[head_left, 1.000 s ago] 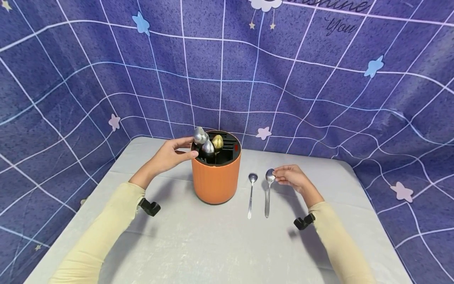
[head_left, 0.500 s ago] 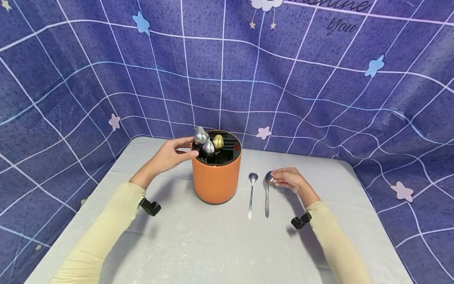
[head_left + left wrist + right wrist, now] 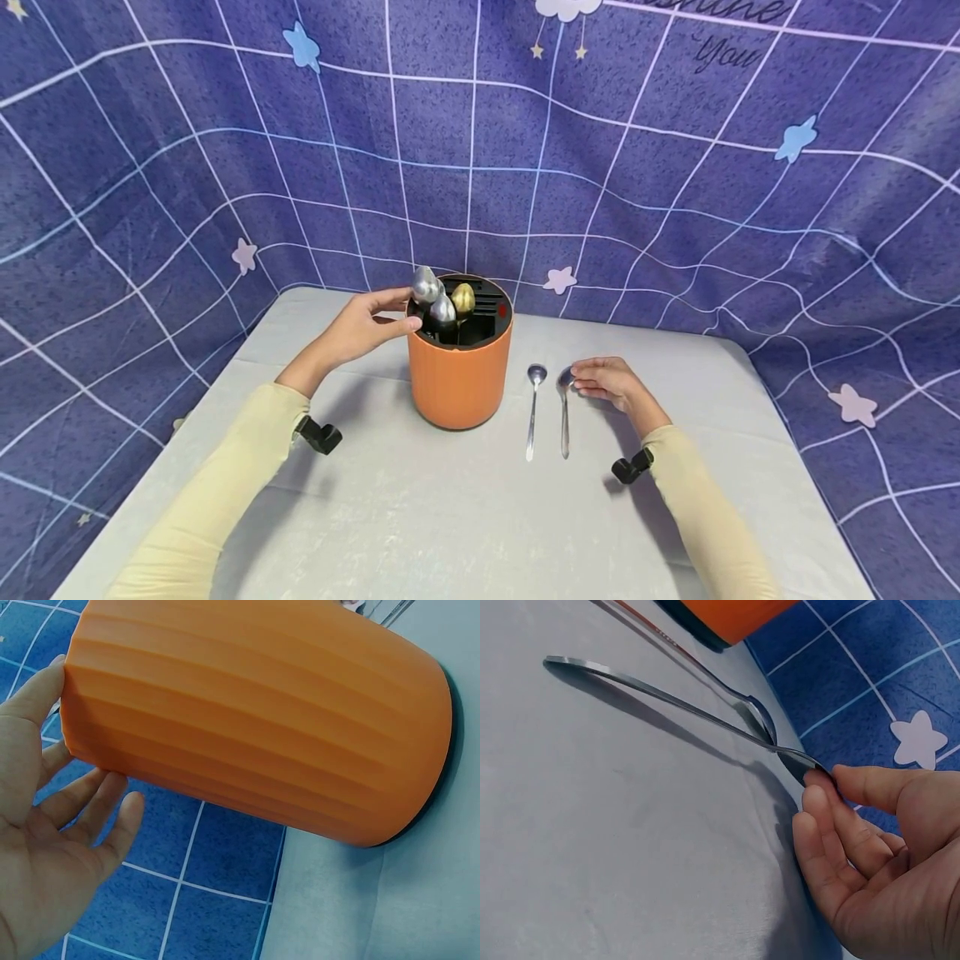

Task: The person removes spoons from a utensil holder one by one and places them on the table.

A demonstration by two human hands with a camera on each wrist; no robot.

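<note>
My left hand (image 3: 367, 327) holds the rim of an orange utensil holder (image 3: 457, 387), thumb in front and fingers behind; in the left wrist view the fingertips lie against its ribbed wall (image 3: 247, 712). Silver spoons (image 3: 442, 312) and a gold spoon (image 3: 463, 298) stand bowl up in its black slotted top. To the right, my right hand (image 3: 609, 382) pinches the bowl end of a silver spoon (image 3: 565, 425) between thumb and fingers. The right wrist view shows that spoon's handle (image 3: 682, 703) slanting away over the table. A slimmer long-handled spoon (image 3: 532, 421) lies just left of it.
A pale grey cloth covers the table (image 3: 420, 517). Behind and at both sides hangs a purple-blue curtain (image 3: 465, 125) with a white grid and stars, close behind the holder. Black wrist cameras (image 3: 632, 467) sit on both cream sleeves.
My right hand has shifted slightly left and toward me, and the spoon's bowl has turned so its face shows less. My left hand stays on the holder.
</note>
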